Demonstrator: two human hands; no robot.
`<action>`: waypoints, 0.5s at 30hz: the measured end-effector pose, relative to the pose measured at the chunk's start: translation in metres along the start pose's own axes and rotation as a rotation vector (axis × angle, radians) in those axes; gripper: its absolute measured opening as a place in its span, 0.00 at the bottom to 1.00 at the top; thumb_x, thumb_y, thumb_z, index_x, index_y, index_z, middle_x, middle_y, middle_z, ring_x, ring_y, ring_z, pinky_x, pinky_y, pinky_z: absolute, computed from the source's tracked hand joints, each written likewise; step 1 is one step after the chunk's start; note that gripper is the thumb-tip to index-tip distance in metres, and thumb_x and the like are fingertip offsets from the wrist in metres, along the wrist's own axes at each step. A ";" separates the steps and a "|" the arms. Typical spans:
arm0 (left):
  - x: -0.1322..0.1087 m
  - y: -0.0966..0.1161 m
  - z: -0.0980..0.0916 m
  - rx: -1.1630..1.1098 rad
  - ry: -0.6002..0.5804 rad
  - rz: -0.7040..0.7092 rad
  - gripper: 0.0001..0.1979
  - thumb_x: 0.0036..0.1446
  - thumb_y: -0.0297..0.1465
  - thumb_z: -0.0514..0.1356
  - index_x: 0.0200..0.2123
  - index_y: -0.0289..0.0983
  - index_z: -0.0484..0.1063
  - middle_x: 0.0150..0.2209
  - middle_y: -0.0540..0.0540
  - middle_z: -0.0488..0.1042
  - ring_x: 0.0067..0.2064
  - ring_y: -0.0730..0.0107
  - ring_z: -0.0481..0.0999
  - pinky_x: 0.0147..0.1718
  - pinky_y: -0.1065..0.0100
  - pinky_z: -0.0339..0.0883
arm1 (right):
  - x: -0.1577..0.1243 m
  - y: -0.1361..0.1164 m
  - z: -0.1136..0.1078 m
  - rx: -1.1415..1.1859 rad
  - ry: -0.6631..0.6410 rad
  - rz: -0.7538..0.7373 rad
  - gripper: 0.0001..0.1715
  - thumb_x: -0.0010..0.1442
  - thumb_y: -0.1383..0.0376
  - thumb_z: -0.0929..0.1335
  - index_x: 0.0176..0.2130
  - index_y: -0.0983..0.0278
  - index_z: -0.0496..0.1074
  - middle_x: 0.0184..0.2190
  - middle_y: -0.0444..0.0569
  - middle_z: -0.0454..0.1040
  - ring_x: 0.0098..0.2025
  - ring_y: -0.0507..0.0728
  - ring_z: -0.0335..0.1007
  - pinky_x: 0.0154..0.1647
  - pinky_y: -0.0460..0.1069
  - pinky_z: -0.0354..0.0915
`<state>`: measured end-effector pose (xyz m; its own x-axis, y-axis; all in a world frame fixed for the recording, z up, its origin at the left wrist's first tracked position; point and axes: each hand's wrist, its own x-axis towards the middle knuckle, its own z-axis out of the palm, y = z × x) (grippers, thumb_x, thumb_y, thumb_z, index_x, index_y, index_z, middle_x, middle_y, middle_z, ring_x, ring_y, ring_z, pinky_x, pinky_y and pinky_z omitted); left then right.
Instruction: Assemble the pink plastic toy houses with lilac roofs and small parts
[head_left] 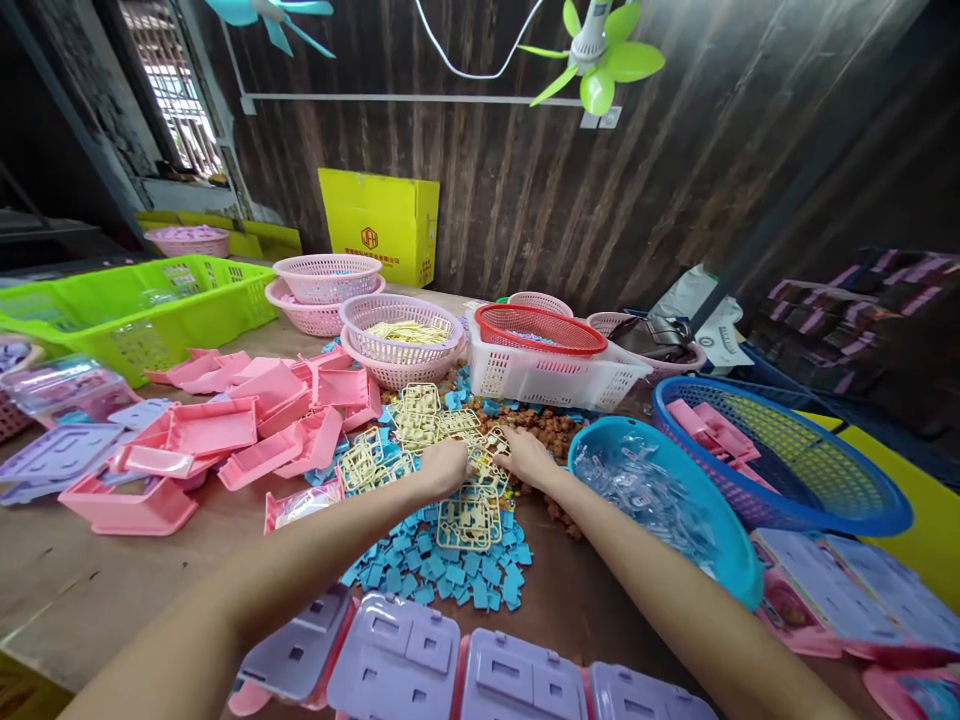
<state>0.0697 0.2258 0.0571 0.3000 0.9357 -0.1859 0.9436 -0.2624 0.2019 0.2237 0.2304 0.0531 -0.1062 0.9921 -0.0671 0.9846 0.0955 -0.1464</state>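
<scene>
Cream frames [469,520] lie heaped on blue pieces [420,572], many seemingly with parts still attached. Left hand [446,467]: fingers curled together, hold unclear. Right hand [529,460]: fingers at a frame; clamping cannot be told.

JFH in red

At my 11 o'clock, a yellow box [381,222] reads "JFH" in red, above Chinese characters too small to read. At my 1 o'clock, a white bag [726,335] bears blurred print.
</scene>
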 end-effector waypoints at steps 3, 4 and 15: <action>0.004 0.001 0.002 -0.007 -0.007 -0.020 0.13 0.56 0.36 0.59 0.39 0.32 0.73 0.41 0.39 0.76 0.44 0.62 0.76 0.41 0.60 0.69 | 0.000 0.000 0.003 -0.019 -0.007 -0.031 0.32 0.56 0.64 0.67 0.58 0.68 0.59 0.53 0.60 0.66 0.55 0.63 0.62 0.52 0.56 0.59; 0.005 0.000 0.002 -0.008 -0.010 -0.027 0.14 0.56 0.37 0.59 0.39 0.32 0.73 0.42 0.40 0.76 0.44 0.63 0.76 0.42 0.60 0.69 | -0.001 0.000 0.003 -0.019 -0.008 -0.051 0.31 0.57 0.64 0.67 0.58 0.68 0.59 0.53 0.59 0.66 0.55 0.62 0.62 0.52 0.55 0.60; 0.025 -0.027 -0.017 0.003 0.108 0.002 0.12 0.57 0.29 0.53 0.39 0.32 0.74 0.38 0.37 0.77 0.41 0.57 0.77 0.37 0.65 0.68 | 0.060 0.004 -0.020 -0.068 0.057 0.009 0.15 0.63 0.60 0.64 0.48 0.64 0.68 0.48 0.51 0.70 0.46 0.56 0.68 0.47 0.57 0.66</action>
<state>0.0487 0.2600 0.0637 0.2851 0.9551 -0.0807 0.9435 -0.2648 0.1992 0.2245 0.2916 0.0686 -0.0915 0.9957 -0.0114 0.9928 0.0904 -0.0788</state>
